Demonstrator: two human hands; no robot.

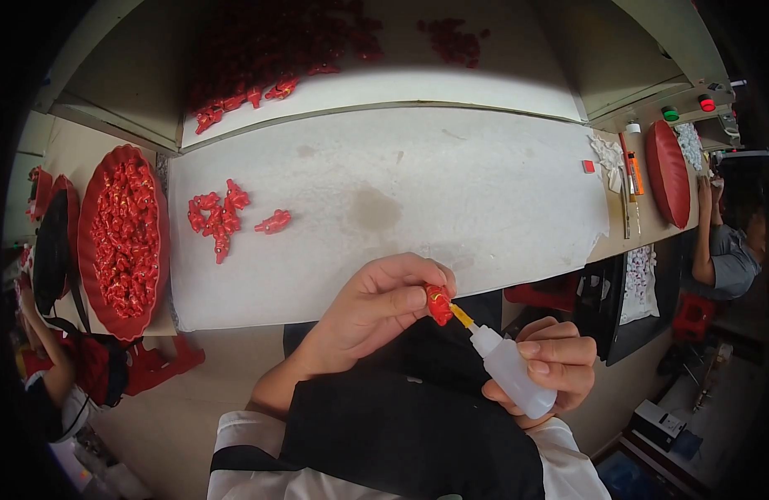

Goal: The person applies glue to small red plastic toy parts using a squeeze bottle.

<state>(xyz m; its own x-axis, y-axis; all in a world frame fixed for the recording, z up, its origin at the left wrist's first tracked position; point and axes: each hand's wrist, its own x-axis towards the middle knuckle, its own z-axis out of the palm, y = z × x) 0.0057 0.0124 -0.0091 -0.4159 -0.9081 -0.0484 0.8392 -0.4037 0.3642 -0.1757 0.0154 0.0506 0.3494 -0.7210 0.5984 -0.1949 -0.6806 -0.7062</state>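
Between the thumb and fingers of my left hand is a small red figurine with a bit of yellow on it. My right hand grips a white squeeze bottle, tilted so that its amber tip meets or nearly touches the figurine's right side. Both hands are in front of the table's near edge. On the white sheet to the left lies a cluster of red figurines, with a single red figurine just right of it.
A red scalloped tray heaped with figurines stands at the left. Many more figurines fill the cabinet at the back. Another red tray, an orange-labelled tool and crumpled tissue lie right. People work at both sides.
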